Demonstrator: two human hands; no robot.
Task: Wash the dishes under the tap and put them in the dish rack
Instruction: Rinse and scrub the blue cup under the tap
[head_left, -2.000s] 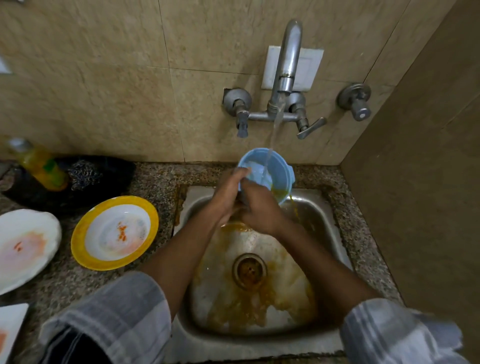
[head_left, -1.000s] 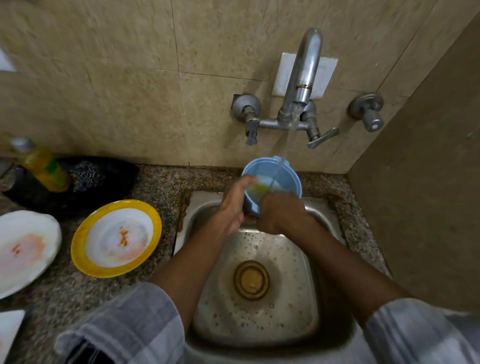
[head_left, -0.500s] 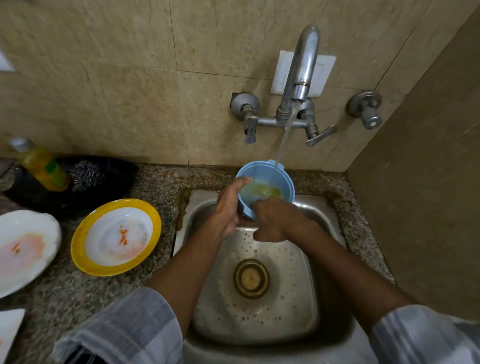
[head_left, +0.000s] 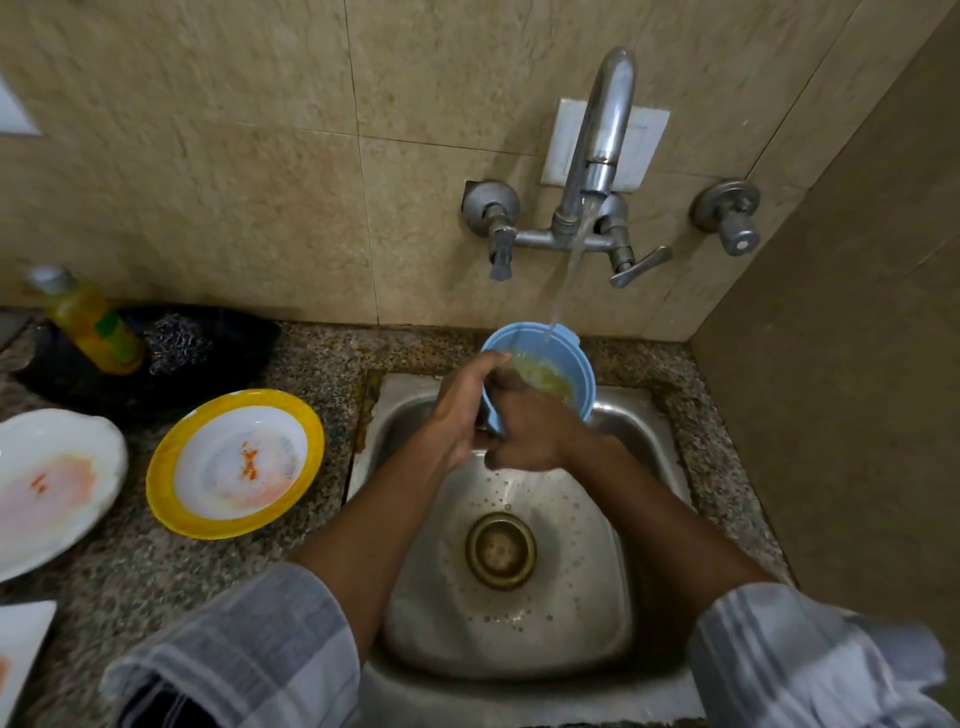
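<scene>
Water runs from the tap (head_left: 597, 156) in a thin stream into a blue bowl (head_left: 566, 353), which is held tilted over the far edge of the sink (head_left: 519, 649), directly below the spout. Murky yellowish water sits inside the bowl. Left hand (head_left: 462, 410) grips the bowl's near-left rim, thumb over the edge and fingers wrapped round the outside. Right hand (head_left: 535, 426) reaches into the bowl from the near side; its fingers seem curled against the inner wall, though their tips are hidden, so I cannot tell whether they press together or spread. Left of the sink, on the speckled counter (head_left: 130, 571), lies a yellow-rimmed plate (head_left: 234, 462) with orange stains. Farther left of the sink is a white plate (head_left: 47, 483), also stained. Behind those, against the wall, stands a yellow bottle (head_left: 88, 322) beside a steel scrubber (head_left: 176, 343).
</scene>
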